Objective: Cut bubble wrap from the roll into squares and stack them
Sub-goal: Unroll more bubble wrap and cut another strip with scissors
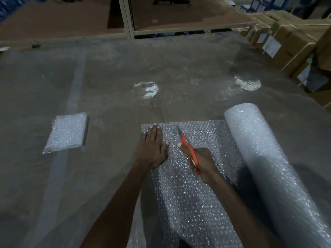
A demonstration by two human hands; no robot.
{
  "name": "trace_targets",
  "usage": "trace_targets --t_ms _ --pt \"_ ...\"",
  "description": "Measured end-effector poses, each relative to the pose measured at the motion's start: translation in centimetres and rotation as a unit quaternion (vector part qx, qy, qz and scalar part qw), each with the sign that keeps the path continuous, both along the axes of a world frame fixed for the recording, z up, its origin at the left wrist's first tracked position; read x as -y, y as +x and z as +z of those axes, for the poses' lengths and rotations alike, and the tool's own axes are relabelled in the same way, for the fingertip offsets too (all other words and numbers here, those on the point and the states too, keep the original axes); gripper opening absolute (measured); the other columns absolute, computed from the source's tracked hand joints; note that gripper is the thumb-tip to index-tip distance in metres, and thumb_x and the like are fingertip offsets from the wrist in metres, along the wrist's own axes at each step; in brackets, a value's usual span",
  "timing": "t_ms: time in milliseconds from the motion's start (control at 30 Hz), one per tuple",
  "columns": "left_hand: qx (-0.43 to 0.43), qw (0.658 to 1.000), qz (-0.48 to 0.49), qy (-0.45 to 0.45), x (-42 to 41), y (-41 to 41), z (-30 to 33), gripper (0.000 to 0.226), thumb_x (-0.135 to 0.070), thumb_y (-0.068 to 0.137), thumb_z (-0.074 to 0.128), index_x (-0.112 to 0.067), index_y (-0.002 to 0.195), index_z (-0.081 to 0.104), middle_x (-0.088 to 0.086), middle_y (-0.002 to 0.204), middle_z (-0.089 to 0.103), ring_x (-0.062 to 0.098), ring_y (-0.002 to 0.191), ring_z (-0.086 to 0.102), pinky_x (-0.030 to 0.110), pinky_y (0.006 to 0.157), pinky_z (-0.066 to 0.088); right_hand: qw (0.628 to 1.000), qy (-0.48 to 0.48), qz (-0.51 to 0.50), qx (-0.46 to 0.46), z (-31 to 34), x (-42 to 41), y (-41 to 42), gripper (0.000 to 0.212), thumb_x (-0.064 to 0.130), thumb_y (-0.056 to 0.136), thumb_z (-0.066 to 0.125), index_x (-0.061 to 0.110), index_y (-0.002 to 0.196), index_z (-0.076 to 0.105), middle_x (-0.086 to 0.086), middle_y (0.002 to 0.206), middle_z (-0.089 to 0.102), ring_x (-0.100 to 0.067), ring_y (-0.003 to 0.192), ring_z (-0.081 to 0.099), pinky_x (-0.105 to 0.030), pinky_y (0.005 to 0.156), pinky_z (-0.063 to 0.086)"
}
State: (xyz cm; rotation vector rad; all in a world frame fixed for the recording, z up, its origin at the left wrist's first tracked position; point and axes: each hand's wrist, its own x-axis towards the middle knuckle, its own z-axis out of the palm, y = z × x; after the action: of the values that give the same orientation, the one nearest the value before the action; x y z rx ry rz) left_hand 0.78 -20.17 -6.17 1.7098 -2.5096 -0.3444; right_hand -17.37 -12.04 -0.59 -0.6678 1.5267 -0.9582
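Note:
A bubble wrap roll (265, 158) lies at the right of the table, with a sheet (180, 203) unrolled from it toward the left. My left hand (152, 147) presses flat on the sheet near its far left corner, fingers spread. My right hand (202, 165) grips orange-handled scissors (188, 149), whose blades point away from me over the sheet, just right of my left hand. A stack of cut squares (67, 132) rests on the table far to the left.
The table (125, 77) is covered with a clear plastic film that shows two bright reflections. Strapped cardboard boxes (290, 43) stand beyond the table's right edge. A metal frame (129, 18) rises behind the far edge.

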Motion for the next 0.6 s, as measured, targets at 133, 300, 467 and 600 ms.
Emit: trace_targets --t_ms 133,300,467,600 --pt "-0.005 1.0 0.005 0.001 0.0 0.0 -0.1 0.077 -0.054 0.099 0.01 -0.006 0.159 0.006 0.012 0.167 0.0 0.025 0.154 -0.003 0.046 0.125 0.001 1.0 -0.004 -0.002 0.0 -0.3 0.1 -0.1 0.042 0.038 0.077 0.087 0.009 0.063 0.06 -0.006 0.052 0.052 -0.012 0.036 0.041 -0.021 0.038 0.033" --pt "0.0 1.0 0.0 0.009 -0.1 0.0 0.1 0.077 -0.054 0.098 0.008 -0.008 0.159 0.003 0.012 0.167 -0.004 0.024 0.154 -0.006 0.045 0.125 -0.001 1.0 -0.007 -0.004 0.013 -0.1 0.3 0.0 0.042 0.037 0.079 0.085 0.008 0.062 0.061 -0.005 0.049 0.051 -0.012 0.035 0.04 -0.02 0.037 0.032" --pt "0.002 1.0 -0.001 0.004 -0.1 0.0 0.2 0.078 -0.055 0.097 0.005 -0.006 0.159 0.004 0.013 0.167 -0.002 0.025 0.154 -0.004 0.046 0.124 0.001 1.0 -0.006 -0.008 0.006 -0.1 1.0 0.1 0.042 0.04 0.076 0.087 0.006 0.067 0.065 -0.006 0.052 0.054 -0.012 0.035 0.041 -0.019 0.036 0.032" --pt "0.0 1.0 0.001 0.0 0.1 0.0 0.0 0.078 -0.054 0.097 0.007 -0.006 0.159 0.008 0.013 0.167 0.001 0.025 0.154 -0.002 0.047 0.124 0.003 1.0 -0.002 -0.001 -0.002 -0.1 1.1 0.0 0.042 0.037 0.078 0.087 0.01 0.06 0.06 -0.004 0.049 0.052 -0.011 0.033 0.039 -0.019 0.036 0.03"
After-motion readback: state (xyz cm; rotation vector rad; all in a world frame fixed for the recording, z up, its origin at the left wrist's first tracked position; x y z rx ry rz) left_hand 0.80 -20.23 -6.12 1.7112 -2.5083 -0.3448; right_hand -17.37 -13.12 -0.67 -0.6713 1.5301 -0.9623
